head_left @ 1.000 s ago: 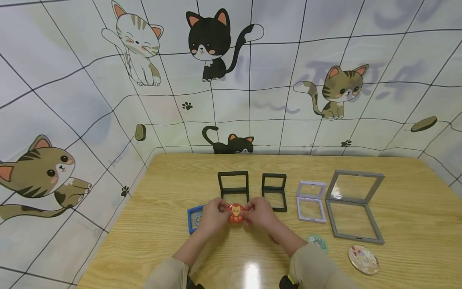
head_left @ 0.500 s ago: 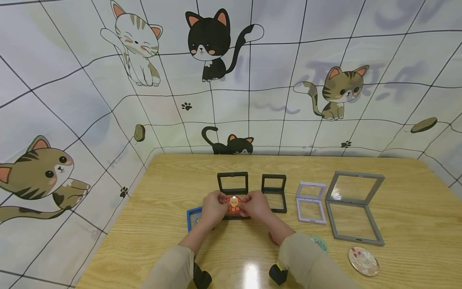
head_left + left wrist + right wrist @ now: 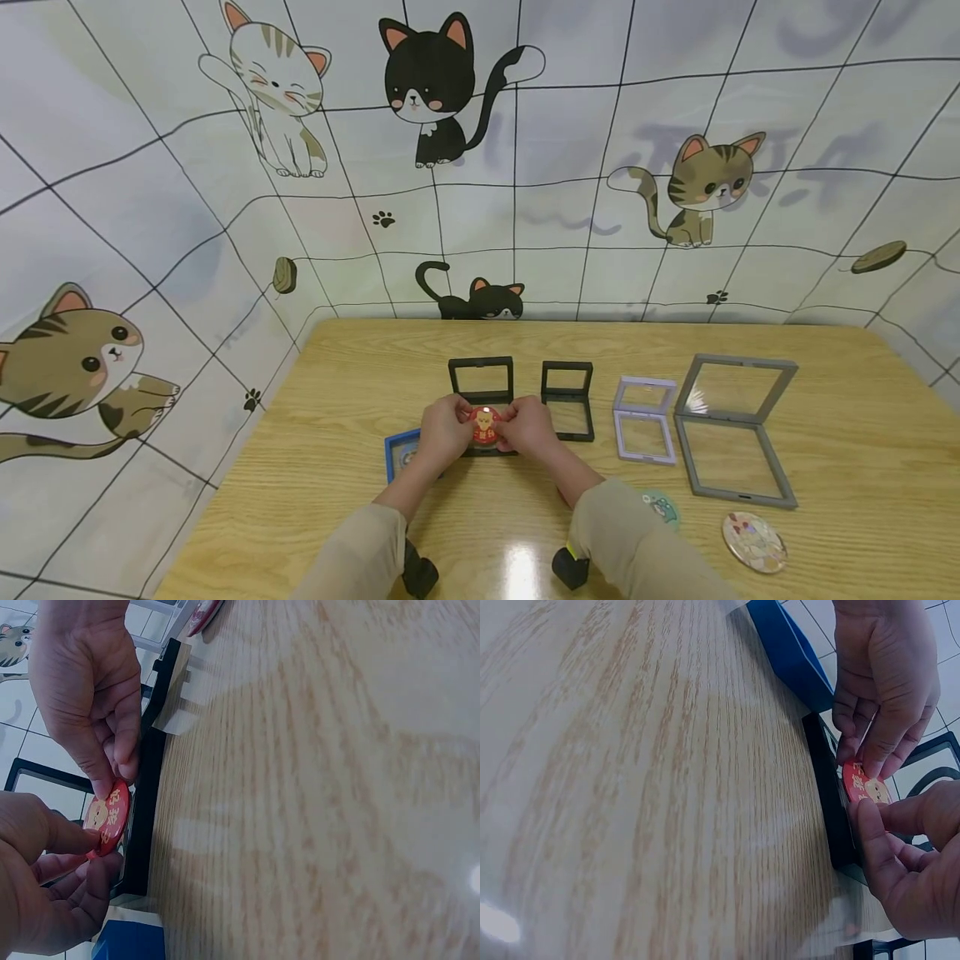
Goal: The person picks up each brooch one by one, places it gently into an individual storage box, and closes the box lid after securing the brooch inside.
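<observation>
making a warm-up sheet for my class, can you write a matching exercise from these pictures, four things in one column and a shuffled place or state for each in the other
Things
1. glossy round red badge
2. square blue frame
3. large square grey frame with clear panels
4. round mint-green badge

Places and states
A. farthest left of the frames
B. partly hidden by the beige fabric right sleeve in the head view
C. pinched between the hands
D. opened out, farthest right of the frames

Pairs: 1-C, 2-A, 3-D, 4-B

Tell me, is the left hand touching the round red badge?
Touching. The left wrist view shows it: the left hand pinches the red badge near its edge, one fingertip pressed against the front.
</observation>
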Available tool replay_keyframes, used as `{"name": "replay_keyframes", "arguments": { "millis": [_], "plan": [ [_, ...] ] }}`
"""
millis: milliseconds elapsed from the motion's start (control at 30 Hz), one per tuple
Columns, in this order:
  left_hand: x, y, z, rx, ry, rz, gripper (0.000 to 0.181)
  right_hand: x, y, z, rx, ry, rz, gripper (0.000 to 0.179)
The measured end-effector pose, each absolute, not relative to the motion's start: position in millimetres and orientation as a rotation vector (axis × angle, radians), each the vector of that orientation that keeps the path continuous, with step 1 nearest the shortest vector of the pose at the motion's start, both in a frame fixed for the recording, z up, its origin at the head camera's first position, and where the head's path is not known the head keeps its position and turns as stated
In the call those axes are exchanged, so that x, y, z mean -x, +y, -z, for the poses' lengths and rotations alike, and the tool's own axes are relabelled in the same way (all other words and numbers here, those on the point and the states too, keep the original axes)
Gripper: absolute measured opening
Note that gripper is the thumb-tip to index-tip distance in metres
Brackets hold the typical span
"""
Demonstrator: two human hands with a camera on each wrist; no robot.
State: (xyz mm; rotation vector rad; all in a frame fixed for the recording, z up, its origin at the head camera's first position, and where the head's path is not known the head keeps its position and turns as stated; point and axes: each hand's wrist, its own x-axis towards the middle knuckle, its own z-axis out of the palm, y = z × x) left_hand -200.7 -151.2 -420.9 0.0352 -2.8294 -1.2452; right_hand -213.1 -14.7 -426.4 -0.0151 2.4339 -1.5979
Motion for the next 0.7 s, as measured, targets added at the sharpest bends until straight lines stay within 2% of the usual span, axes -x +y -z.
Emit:
{"name": "replay_keyframes", "arguments": {
  "millis": [433,700],
  "plan": [
    [200.8,-149.1,420.5,0.029,-2.882,1.09,0.012,212.9,-18.8,426.2,0.007,2.483,1.578,0.009],
    [201.4,-149.1,420.9,0.066,-2.884,1.059,0.004,213.3,-18.1,426.6,0.009,2.499,1.576,0.006]
  ]
}}
